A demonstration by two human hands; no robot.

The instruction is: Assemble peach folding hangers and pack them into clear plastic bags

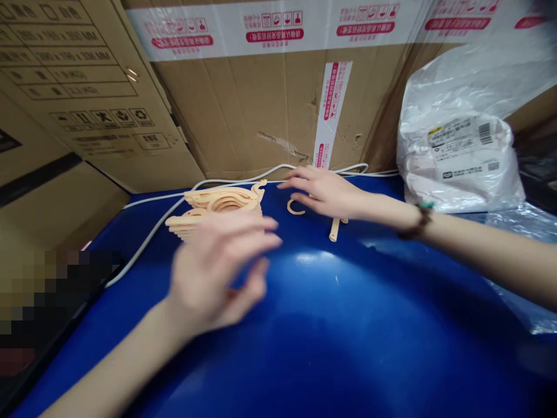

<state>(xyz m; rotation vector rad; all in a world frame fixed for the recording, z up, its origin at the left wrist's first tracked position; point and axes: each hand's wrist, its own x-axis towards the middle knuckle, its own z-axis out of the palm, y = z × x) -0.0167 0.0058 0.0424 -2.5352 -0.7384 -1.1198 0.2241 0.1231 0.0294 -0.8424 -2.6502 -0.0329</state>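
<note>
Left hand [217, 273] over broad blue tabletop [331, 325], wooden stack [199, 201] near far edge

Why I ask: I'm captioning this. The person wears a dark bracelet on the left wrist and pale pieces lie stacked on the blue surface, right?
Not quite: the head view shows the dark bracelet on the right wrist. The stacked pale pieces on the blue surface are as you say.

Free room over near blue tabletop [331, 337]; wooden pieces [198, 199], cardboard box [261, 104] beyond.

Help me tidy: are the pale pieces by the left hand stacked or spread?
Stacked: the pale pieces show layered edges, one above another.
</note>
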